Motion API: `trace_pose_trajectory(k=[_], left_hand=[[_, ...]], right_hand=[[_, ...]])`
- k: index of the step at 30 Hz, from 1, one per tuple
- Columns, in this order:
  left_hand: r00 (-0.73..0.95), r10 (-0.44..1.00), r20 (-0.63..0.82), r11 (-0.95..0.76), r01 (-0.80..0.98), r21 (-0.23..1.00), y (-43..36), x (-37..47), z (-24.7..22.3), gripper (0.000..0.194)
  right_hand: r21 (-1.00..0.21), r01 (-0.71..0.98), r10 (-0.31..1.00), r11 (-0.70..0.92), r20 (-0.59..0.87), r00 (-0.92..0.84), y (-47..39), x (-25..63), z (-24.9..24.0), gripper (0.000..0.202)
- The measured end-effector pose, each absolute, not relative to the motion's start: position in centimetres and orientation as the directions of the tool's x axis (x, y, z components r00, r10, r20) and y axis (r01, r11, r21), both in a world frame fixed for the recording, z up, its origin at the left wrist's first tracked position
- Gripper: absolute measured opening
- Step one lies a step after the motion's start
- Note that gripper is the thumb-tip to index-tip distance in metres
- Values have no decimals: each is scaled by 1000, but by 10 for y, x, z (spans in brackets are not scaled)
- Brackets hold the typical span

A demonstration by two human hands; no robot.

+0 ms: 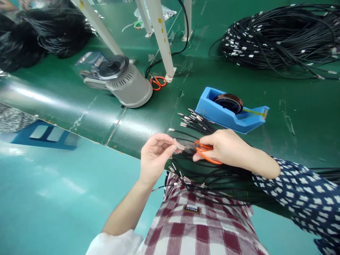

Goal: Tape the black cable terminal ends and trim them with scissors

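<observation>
In the head view, my left hand [156, 156] pinches the pale tip of a black cable [180, 147] between thumb and fingertips. My right hand [225, 148] grips orange-handled scissors [209, 160], whose blades reach left toward that cable end. The blades are partly blurred, so I cannot tell whether they touch the cable. Around both hands spreads a bundle of black cables [198, 122] with bare or silvery ends pointing left. More cable ends [175, 169] hang over the table edge onto the checked apron.
Behind my right hand stands a blue tape dispenser [228, 117] with amber tape. A grey machine [130, 85] sits left, beside another orange-handled pair of scissors [158, 83] and white metal legs [162, 39]. Coiled black cables [278, 39] lie far right, others [53, 28] far left.
</observation>
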State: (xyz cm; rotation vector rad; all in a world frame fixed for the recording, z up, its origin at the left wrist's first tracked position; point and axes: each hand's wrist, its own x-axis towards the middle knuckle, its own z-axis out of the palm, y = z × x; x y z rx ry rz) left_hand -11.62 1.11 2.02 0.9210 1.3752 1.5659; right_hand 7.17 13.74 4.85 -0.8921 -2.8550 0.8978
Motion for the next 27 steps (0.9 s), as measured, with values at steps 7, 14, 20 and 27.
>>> trace_pose_trajectory(k=[7,14,20,27], left_hand=[[-267,945,190,88,765,638,36,-142,2,10],[-117,984,134,32,857,514,98,-145,-21,15],[-143,989,32,83,724,685,96,-155,-18,8],[-161,959,-233,221,-90,971,69,-154,0,15]], right_hand=[[-710,615,748,342,-190,-636,158,99,28,60],[-669,658,755,344,-220,-618,154,104,18,60],[-651,675,741,348,-250,-623,154,106,11,60],[-688,642,741,339,-224,-632,153,100,9,57]])
